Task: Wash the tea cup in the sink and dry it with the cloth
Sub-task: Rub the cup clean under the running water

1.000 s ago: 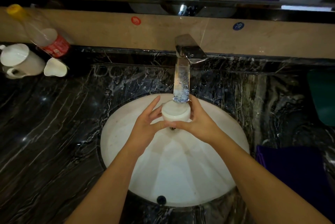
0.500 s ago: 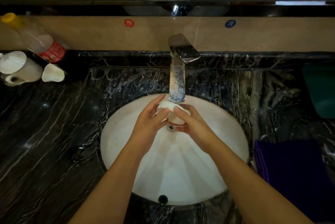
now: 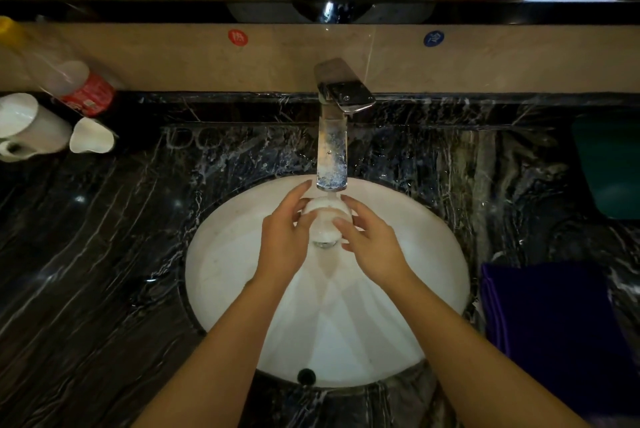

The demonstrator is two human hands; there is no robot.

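**Two hands around the tea cup under the tap**

Both of our hands held the small white tea cup (image 3: 323, 216) over the middle of the white sink (image 3: 426, 254), directly below the spout of the faucet (image 3: 331, 137). Water seemed to run from the spout onto the cup. Our left hand (image 3: 282, 240) was on the left side of the cup, with its fingers (image 3: 298, 197) bent around the cup wall. Our right hand (image 3: 372, 240) was on the right side, its fingers (image 3: 346, 221) also curled and pressed on the cup. The cup was between the two palms, above the drain, and its exact tilt we could not tell.

On the dark marble worktop (image 3: 104, 272), the folded purple cloth (image 3: 554, 330) lay at the right of the sink, near its rim and well apart from the cup. At the far left stood a white mug (image 3: 31, 126) and, just beside it, a smaller white cup (image 3: 91, 138). Behind them leaned a plastic bottle (image 3: 62, 74) with a red label and a yellow cap. A green thing (image 3: 609, 164) was at the right edge, too dark to identify.
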